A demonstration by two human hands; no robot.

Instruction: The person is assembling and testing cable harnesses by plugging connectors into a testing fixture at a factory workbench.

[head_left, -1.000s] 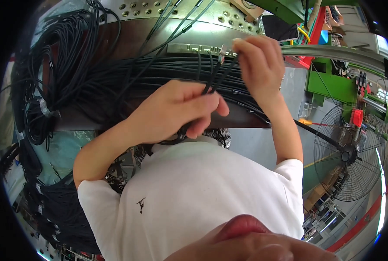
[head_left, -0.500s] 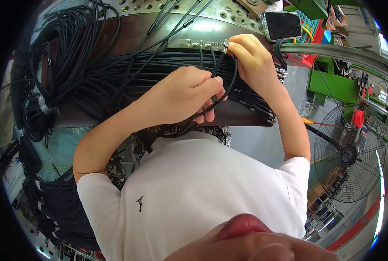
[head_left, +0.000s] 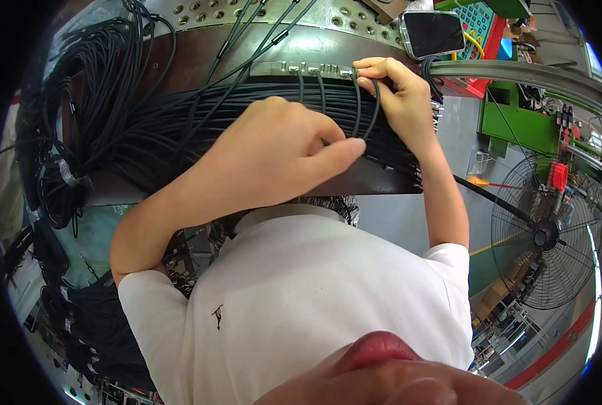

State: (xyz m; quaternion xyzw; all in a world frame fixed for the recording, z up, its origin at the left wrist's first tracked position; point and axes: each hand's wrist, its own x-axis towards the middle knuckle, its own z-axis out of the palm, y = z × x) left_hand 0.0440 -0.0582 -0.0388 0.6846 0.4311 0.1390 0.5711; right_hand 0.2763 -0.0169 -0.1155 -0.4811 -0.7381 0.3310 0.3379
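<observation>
A narrow metal strip with slots (head_left: 267,69) lies across the far side of the bench. Small metal connectors (head_left: 314,70) sit in it, their black cables running down toward me. At the strip's right end, the thumb and index finger of my right hand (head_left: 402,98) pinch the end of a black cable; the fingers partly hide that end. Lower down, my left hand (head_left: 281,152) grips black cable (head_left: 374,111) between thumb and fingers. Its curled fingers are mostly hidden behind the hand. Beneath both hands spreads a thick layer of black cables (head_left: 159,111).
A phone (head_left: 434,35) lies at the back right, near a red machine with a keypad (head_left: 475,34). A perforated metal plate (head_left: 206,13) runs along the back. To the right are a curved metal rail (head_left: 517,71) and a large fan (head_left: 545,233). Cable bundles hang at left (head_left: 44,182).
My right hand has brought the cable's metal connector down to the strip's right end. My left hand has moved right and slightly up along the cable, and the loop has narrowed.
</observation>
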